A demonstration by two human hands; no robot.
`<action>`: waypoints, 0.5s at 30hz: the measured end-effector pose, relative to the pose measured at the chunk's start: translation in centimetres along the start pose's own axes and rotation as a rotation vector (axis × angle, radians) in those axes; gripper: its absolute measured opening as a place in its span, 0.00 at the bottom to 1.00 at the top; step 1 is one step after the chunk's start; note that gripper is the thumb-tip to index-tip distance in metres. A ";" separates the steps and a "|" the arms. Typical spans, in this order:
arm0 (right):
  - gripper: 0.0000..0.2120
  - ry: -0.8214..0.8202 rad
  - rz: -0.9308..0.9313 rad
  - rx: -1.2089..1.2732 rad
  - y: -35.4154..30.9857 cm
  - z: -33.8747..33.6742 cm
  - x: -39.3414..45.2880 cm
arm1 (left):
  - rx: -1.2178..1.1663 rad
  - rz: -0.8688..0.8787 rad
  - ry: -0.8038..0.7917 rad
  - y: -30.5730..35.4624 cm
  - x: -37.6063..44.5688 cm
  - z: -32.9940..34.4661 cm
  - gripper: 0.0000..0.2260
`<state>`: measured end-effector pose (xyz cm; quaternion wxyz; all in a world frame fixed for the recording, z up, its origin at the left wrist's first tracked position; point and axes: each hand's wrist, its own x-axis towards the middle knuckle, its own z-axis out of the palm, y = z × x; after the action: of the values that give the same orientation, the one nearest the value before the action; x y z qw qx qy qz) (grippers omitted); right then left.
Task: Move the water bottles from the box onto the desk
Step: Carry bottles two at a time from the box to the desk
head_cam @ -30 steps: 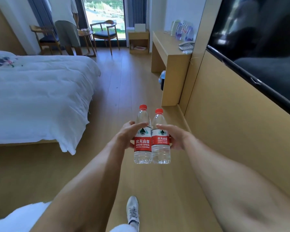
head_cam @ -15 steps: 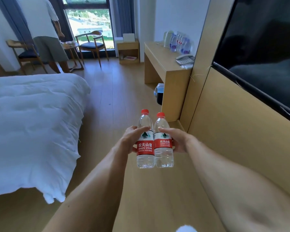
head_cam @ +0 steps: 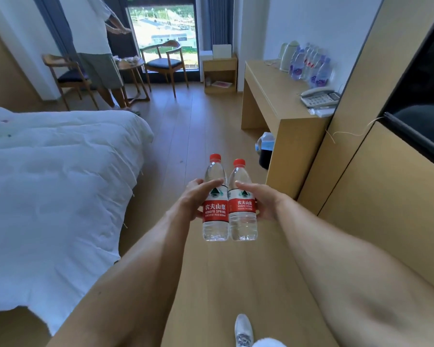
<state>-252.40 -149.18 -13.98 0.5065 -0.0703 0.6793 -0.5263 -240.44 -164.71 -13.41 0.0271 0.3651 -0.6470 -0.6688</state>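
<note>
Left hand (head_cam: 194,199) & right hand (head_cam: 263,202) each grip a bottle (head_cam: 215,206); desk (head_cam: 268,96) ahead-right, floor between bare.

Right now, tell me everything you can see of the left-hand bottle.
The left bottle is clear plastic with a red cap and a red label printed in white, seemingly full of water. It is upright, in the air above the wooden floor, side by side against the right bottle. The left hand grips its label from the left, thumb across the front.
</note>
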 end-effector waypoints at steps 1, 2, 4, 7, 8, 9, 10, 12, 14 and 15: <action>0.27 -0.010 0.003 -0.004 -1.1 -0.4 1.2 | 0.004 0.000 0.012 0.9 1.2 -0.1 0.28; 0.27 -0.027 0.006 -0.007 -2.5 -1.0 2.6 | 0.001 0.001 0.023 2.0 2.8 -0.1 0.27; 0.27 -0.049 0.005 -0.001 -4.8 -1.8 5.0 | -0.011 0.014 0.039 3.9 5.3 -0.2 0.26; 0.26 -0.056 0.024 -0.005 -8.5 -3.2 8.8 | -0.033 0.009 0.066 6.4 9.7 -0.4 0.25; 0.26 -0.064 0.032 -0.009 -9.5 -3.5 9.9 | -0.034 0.005 0.070 6.9 11.0 -0.4 0.25; 0.26 -0.072 0.035 -0.014 -10.3 -3.9 11.0 | -0.038 0.005 0.075 7.5 12.2 -0.5 0.24; 0.26 -0.076 0.036 -0.017 -11.2 -4.2 12.2 | -0.041 0.007 0.079 8.0 13.5 -0.5 0.24; 0.26 -0.066 0.040 -0.023 -12.9 -5.0 14.6 | -0.048 0.007 0.084 9.0 16.3 -0.7 0.23; 0.26 -0.058 0.045 -0.027 -14.5 -5.6 16.9 | -0.046 0.003 0.082 10.0 19.1 -1.0 0.23; 0.26 -0.055 0.046 -0.029 -15.3 -6.0 18.1 | -0.044 0.002 0.079 10.6 20.6 -1.1 0.24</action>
<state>-272.27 -163.40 -13.50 0.5359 -0.0763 0.6741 -0.5025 -259.56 -177.87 -13.27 0.0612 0.3899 -0.6309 -0.6679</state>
